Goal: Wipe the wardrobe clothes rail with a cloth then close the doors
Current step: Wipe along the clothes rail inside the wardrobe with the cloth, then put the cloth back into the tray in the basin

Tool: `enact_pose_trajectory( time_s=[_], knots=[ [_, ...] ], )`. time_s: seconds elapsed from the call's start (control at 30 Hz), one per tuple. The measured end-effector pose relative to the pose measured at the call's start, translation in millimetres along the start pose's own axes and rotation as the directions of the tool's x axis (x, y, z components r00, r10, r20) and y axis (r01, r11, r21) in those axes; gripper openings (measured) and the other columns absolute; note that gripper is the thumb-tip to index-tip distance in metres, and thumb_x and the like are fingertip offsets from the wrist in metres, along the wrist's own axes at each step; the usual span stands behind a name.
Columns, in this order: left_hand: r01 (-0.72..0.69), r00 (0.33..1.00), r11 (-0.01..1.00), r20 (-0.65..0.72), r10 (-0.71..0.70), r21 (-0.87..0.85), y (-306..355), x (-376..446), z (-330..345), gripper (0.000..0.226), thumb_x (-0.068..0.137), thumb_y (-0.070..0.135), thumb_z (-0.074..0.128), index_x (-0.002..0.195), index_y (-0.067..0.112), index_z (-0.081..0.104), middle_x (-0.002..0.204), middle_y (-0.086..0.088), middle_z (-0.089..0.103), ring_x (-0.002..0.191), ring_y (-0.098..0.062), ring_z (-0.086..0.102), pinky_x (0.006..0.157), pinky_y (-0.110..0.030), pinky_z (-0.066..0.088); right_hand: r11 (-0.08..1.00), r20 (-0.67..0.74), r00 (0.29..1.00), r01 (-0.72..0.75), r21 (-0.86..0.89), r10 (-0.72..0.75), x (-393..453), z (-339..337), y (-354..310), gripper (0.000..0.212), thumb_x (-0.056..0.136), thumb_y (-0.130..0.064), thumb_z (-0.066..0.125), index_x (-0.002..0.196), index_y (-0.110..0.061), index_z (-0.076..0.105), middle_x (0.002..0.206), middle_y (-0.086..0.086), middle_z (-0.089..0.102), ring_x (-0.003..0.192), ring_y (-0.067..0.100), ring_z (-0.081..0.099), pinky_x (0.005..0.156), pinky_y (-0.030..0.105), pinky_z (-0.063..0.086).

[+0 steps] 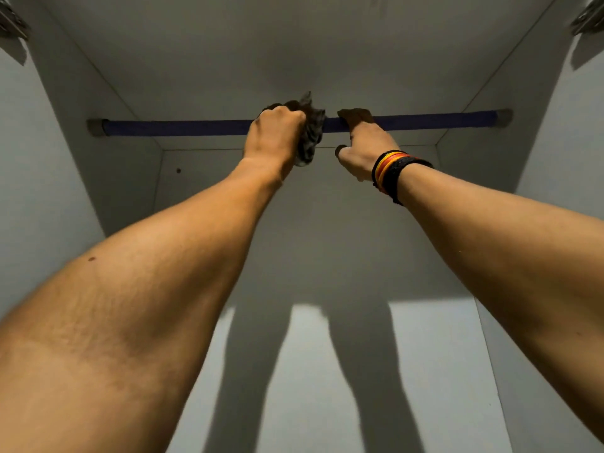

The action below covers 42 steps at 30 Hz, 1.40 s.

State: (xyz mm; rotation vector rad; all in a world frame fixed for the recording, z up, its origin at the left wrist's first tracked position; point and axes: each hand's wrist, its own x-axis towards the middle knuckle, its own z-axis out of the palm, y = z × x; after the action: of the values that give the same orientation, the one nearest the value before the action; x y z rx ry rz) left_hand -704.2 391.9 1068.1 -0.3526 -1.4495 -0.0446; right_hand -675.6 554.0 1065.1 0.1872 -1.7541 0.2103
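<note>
A dark blue clothes rail [183, 127] runs straight across the upper part of the white wardrobe, fixed in a socket at each side wall. My left hand [274, 136] is clenched around a grey patterned cloth [310, 138] and presses it onto the rail near its middle. Just to the right, my right hand [358, 142] hooks its fingers over the bare rail, thumb below. That wrist wears black, red and yellow bands [394, 170]. The doors themselves are out of view.
White side walls [49, 191] close in on both sides, with the wardrobe's top panel [294, 44] above the rail. Metal hinges sit at the upper left [11, 24] and upper right [590, 18] corners. The back panel [307, 371] carries the shadows of both arms.
</note>
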Motion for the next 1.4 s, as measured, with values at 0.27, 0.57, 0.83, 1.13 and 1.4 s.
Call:
enact_pose_trajectory(
  time_s=[0.27,0.57,0.83,1.13,1.4],
  knots=[
    [-0.03,0.991,0.944,-0.13,-0.013,-0.328,-14,-27,-23,0.037,0.096,0.016,0.064,0.133,0.016,0.063,0.13,-0.008,0.065,0.117,-0.029,0.061,0.095,-0.044,0.055,0.392,0.099,0.956,-0.206,0.897,0.275,-59,51,-44,0.033,0.094,-0.034,0.066,0.119,-0.014,0.057,0.115,0.001,0.065,0.11,0.019,0.063,0.089,0.051,0.06],
    [0.424,0.905,0.32,0.412,-0.106,-0.848,-38,-79,-28,0.039,0.099,0.032,0.049,0.13,0.019,0.069,0.131,-0.002,0.07,0.116,-0.016,0.065,0.095,-0.031,0.052,-0.041,0.355,0.889,-0.359,0.933,0.289,-97,51,-68,0.037,0.092,-0.019,0.049,0.122,-0.007,0.067,0.111,0.018,0.076,0.103,0.034,0.074,0.083,0.048,0.062],
    [0.873,0.403,-0.372,0.896,0.186,-0.315,-30,-182,9,0.064,0.093,0.069,0.049,0.122,0.018,0.074,0.117,-0.016,0.076,0.1,-0.031,0.073,0.08,-0.046,0.063,-0.077,0.644,0.725,-0.648,0.758,0.243,-147,53,-72,0.033,0.087,-0.025,0.042,0.094,-0.013,0.072,0.078,0.006,0.076,0.063,0.017,0.074,0.054,0.03,0.06],
    [0.944,0.154,-0.299,0.988,0.033,-0.137,-22,-267,-13,0.029,0.088,0.037,0.077,0.103,0.012,0.071,0.076,-0.009,0.074,0.061,-0.02,0.069,0.051,-0.027,0.057,0.058,0.789,0.432,-0.889,0.455,0.437,-232,42,-34,0.014,0.096,0.001,0.056,0.107,-0.004,0.063,0.11,0.016,0.062,0.083,0.027,0.071,0.051,0.032,0.061],
    [0.968,-0.05,-0.247,0.999,-0.013,0.045,17,-356,-103,0.029,0.085,0.038,0.078,0.104,0.017,0.072,0.108,-0.01,0.07,0.09,-0.025,0.068,0.064,-0.034,0.061,-0.103,0.876,0.222,-0.951,0.291,0.428,-359,-13,-53,0.015,0.097,0.01,0.052,0.109,0.003,0.057,0.116,0.017,0.053,0.108,0.034,0.061,0.051,0.041,0.063]
  ],
)
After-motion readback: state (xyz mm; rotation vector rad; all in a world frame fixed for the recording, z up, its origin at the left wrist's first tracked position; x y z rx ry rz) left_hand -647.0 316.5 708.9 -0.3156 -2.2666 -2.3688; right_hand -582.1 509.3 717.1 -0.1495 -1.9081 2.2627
